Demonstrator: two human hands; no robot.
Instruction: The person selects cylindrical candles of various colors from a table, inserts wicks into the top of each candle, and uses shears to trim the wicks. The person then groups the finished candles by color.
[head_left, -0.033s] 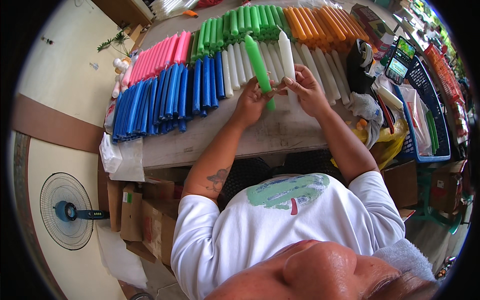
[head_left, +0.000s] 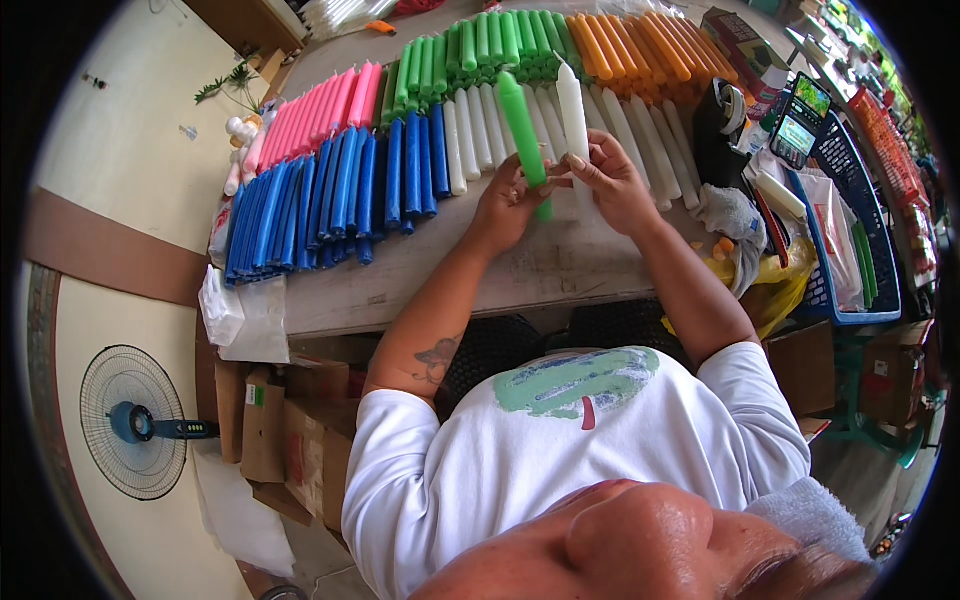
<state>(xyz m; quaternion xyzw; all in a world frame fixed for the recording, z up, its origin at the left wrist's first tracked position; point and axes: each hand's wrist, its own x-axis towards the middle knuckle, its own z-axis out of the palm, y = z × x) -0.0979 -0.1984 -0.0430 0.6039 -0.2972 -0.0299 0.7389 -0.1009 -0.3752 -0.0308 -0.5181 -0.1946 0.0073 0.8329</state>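
Observation:
My left hand [head_left: 508, 208] is closed round the lower part of a green candle [head_left: 519, 125], which stands nearly upright, tipped a little to the left. Close beside it, my right hand [head_left: 615, 182] pinches a white candle [head_left: 573, 110] between thumb and fingers, wick end up. The fingertips of both hands come together between the two candles. Behind them lies a row of white candles [head_left: 640, 140]. Blue candles [head_left: 345, 185] are piled to the left, with pink candles [head_left: 318, 108] beyond. Green candles [head_left: 490, 45] and orange candles [head_left: 640, 48] are stacked at the far side.
The candles lie on a pale table [head_left: 420, 285]. On its right are a black pouch [head_left: 718, 125], a phone-like device [head_left: 800, 120], a grey cloth [head_left: 735, 225] and a blue basket [head_left: 875, 318]. Cardboard boxes [head_left: 310, 450] and a fan [head_left: 133, 422] stand at lower left.
The green candle has shifted slightly to the right along with my left fingers. My right hand and the white candle have hardly moved.

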